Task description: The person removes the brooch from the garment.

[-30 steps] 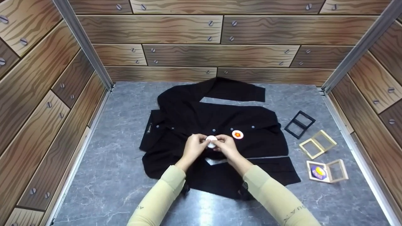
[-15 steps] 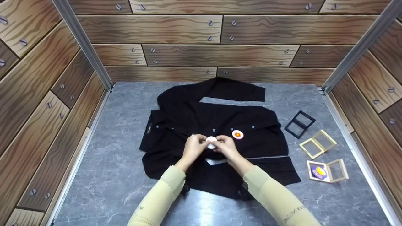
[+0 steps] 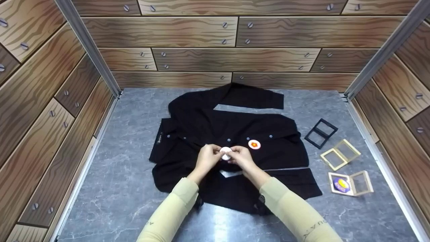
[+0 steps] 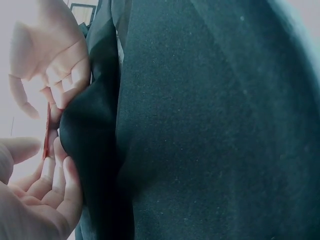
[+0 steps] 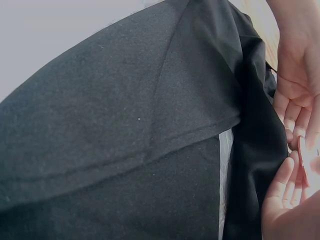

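Note:
Both hands meet over a black button-up garment (image 3: 235, 124), spread out with its collar to the left. Between thumb and fingers, my left hand (image 3: 207, 157) pinches one side of a thin round white disc (image 3: 225, 153). Opposite it, my right hand (image 3: 243, 157) pinches the other side. Seen edge-on in the left wrist view, the disc (image 4: 47, 131) has a reddish edge; the right wrist view also shows that edge between the fingertips. A second white disc with a red-orange flower (image 3: 254, 144) lies on the garment, just right of the hands.
On the grey tabletop (image 3: 134, 127), to the right, lie a black double frame (image 3: 321, 133), an opened yellow-edged case (image 3: 340, 155) and an opened pale wooden case (image 3: 361, 184). A purple-and-yellow disc (image 3: 341, 185) sits in the wooden case. Wood-patterned panels (image 3: 201, 32) enclose the surface.
Within the grip, the white disc has shifted very slightly toward the person. Both hands hold nearly the same place, and the garment and cases lie as before.

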The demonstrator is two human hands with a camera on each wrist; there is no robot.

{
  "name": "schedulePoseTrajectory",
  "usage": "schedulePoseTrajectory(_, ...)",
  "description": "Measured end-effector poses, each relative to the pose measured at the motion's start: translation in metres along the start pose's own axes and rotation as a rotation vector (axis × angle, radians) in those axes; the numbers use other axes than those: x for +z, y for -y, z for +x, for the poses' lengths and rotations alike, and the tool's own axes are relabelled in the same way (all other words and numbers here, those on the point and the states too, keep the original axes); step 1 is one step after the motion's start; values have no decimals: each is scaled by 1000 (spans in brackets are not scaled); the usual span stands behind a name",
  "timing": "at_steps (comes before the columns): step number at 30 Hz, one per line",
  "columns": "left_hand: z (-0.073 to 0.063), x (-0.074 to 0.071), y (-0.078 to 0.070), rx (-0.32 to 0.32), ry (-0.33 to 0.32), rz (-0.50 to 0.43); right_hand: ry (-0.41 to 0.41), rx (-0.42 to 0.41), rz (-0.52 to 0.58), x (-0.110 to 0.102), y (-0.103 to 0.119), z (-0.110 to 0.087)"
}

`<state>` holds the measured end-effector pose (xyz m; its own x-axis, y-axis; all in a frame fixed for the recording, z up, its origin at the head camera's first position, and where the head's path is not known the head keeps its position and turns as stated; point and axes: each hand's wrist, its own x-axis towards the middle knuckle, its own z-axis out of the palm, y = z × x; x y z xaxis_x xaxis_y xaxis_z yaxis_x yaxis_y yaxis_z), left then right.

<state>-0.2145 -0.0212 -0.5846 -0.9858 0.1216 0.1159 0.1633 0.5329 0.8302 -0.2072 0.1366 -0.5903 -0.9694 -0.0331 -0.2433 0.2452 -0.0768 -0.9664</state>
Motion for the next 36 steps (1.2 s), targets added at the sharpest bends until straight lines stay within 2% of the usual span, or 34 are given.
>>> schedulePoseTrajectory(4,-1,0,-2,-6,-1,18,29,-31,10,-2,-3,0)
schedulePoseTrajectory(10,-3,1,-3,-29,-2,18,-29,43,-28,3,3,-1)
schedulePoseTrajectory(15,-4,1,-4,-30,-2,20,-18,66,-15,2,6,-2)
schedulePoseTrajectory(29,-5,3,-2,-24,11,19,-26,65,-19,3,2,-1)
schedulePoseTrajectory(36,-5,3,-1,-47,30,16,-54,54,-37,5,0,-2)
